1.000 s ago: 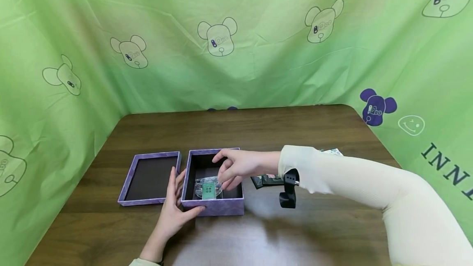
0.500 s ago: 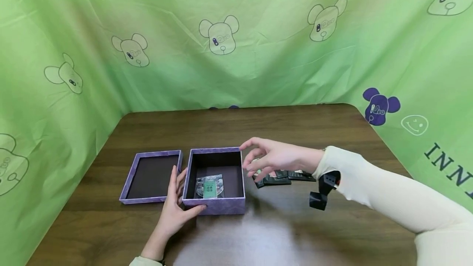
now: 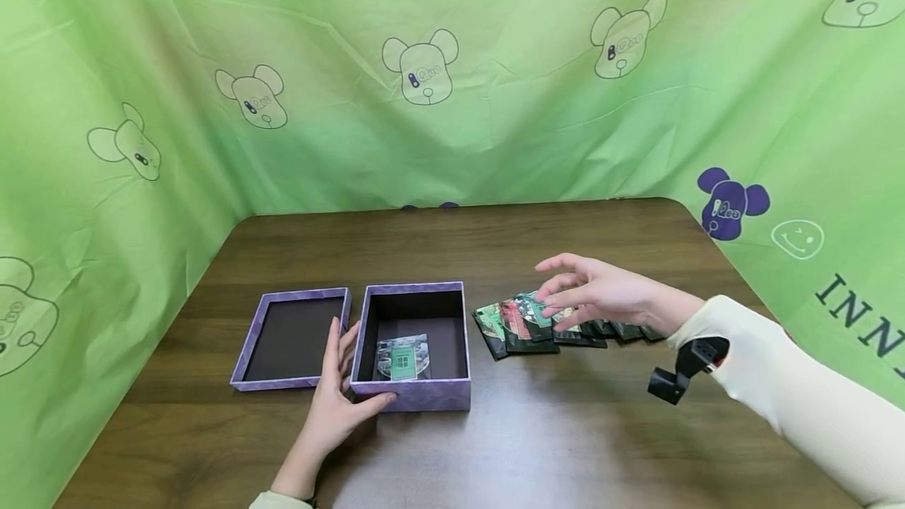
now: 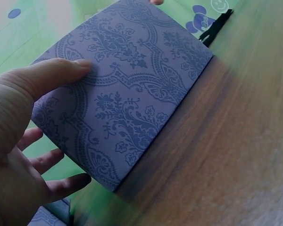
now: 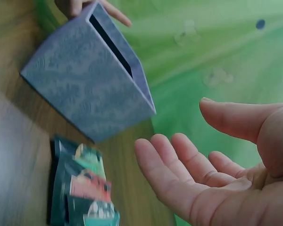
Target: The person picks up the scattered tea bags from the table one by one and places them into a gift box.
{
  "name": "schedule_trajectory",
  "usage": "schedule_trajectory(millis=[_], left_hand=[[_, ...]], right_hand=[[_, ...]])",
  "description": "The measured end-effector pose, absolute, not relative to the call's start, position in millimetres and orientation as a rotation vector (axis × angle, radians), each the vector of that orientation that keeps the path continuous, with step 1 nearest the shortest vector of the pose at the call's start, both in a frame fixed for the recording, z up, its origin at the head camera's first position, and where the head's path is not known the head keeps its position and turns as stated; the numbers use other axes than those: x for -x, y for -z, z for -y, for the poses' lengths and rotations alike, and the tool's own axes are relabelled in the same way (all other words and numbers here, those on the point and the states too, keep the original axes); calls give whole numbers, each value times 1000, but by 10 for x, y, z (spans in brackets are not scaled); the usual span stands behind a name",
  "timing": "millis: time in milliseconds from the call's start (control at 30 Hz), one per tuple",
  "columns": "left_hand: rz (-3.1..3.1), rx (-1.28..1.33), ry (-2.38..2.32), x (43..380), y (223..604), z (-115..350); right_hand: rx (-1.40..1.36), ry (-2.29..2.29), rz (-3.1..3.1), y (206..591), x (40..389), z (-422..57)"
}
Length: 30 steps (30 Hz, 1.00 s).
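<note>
A purple patterned box point(image 3: 410, 397) stands uncovered on the table, its inside dark. One flat printed sachet point(image 3: 404, 362) with a green label lies at the near left of its floor. My left hand point(image 3: 335, 403) rests at the box's near left corner, the thumb laid on the front wall and the fairly straight fingers along the left side. To the right of the box, a row of overlapping dark sachets point(image 3: 525, 340) with coloured labels lies on the table. Above them hovers my right hand point(image 3: 594, 289), fingers relaxed and spread, with nothing in it.
Left of the box lies its shallow purple-edged lid point(image 3: 290, 340), dark inside facing up. The brown wooden table point(image 3: 452, 246) is backed by a green cloth point(image 3: 509, 132) printed with bear heads.
My right hand has come out of the box and moved right, over the sachets, which show more now. The sachet in the box and my left hand have stayed in place.
</note>
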<state>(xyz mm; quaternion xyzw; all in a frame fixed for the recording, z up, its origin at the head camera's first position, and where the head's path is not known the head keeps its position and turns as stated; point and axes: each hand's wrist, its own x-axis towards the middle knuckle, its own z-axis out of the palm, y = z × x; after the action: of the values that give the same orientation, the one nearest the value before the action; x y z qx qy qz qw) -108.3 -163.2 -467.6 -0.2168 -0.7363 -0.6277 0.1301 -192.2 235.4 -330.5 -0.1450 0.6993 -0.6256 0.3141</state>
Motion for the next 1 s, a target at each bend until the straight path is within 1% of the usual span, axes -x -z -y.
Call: schedule_trajectory(millis=[233, 567, 1000], left_hand=[[2172, 602, 1810, 1074, 4662, 1632], [2163, 595, 1814, 1068, 4671, 1646], [2143, 604, 1825, 1085, 4686, 1651]], right_hand=[[287, 1701, -1897, 3430, 1979, -2767], [79, 1630, -2064, 3665, 2165, -3327], [-15, 1350, -2283, 3924, 2298, -3763]])
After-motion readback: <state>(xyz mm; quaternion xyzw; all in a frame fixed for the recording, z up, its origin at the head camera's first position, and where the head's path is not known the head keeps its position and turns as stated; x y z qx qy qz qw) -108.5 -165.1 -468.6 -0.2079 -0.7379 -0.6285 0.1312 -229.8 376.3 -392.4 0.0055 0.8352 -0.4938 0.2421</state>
